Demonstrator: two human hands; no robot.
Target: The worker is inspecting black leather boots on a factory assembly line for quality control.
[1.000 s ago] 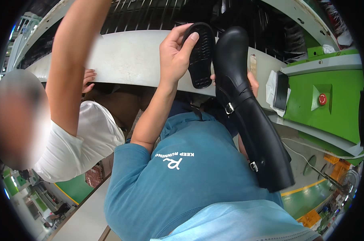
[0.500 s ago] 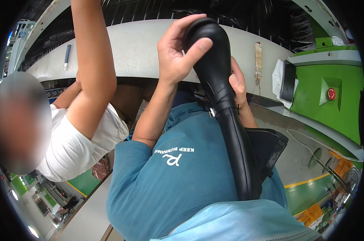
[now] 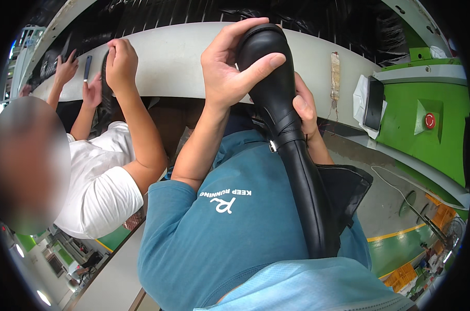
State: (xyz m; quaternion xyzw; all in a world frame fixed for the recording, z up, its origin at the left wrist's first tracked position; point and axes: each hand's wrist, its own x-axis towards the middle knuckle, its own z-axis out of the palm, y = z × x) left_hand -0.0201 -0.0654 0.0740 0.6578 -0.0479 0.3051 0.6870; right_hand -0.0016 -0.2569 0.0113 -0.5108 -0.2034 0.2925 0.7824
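Observation:
A tall black boot point(image 3: 302, 181) lies lengthwise over my front, toe end up at the table and shaft running down to my chest. My left hand point(image 3: 224, 72) is closed around the toe end, thumb across the upper and fingers over the sole edge. Behind the boot's right side, my right hand point(image 3: 306, 111) grips around the ankle; part of its fingers is hidden. A strap with a silver buckle point(image 3: 272, 146) circles the ankle. The shaft's upper part spreads into a loose black flap point(image 3: 346, 189) on the right.
A white table point(image 3: 167, 62) curves ahead. On it lie a dark-handled tool point(image 3: 87, 68) and a worn wrapped strip point(image 3: 335, 78). A dark phone-like device point(image 3: 373, 103) rests at right beside a green machine point(image 3: 416, 145) with a red button. A co-worker point(image 3: 102, 176) sits close at left.
The co-worker's raised arm has come down, and their hand now holds a dark item at the table. My left thumb has shifted slightly right on the boot; my grip otherwise stays.

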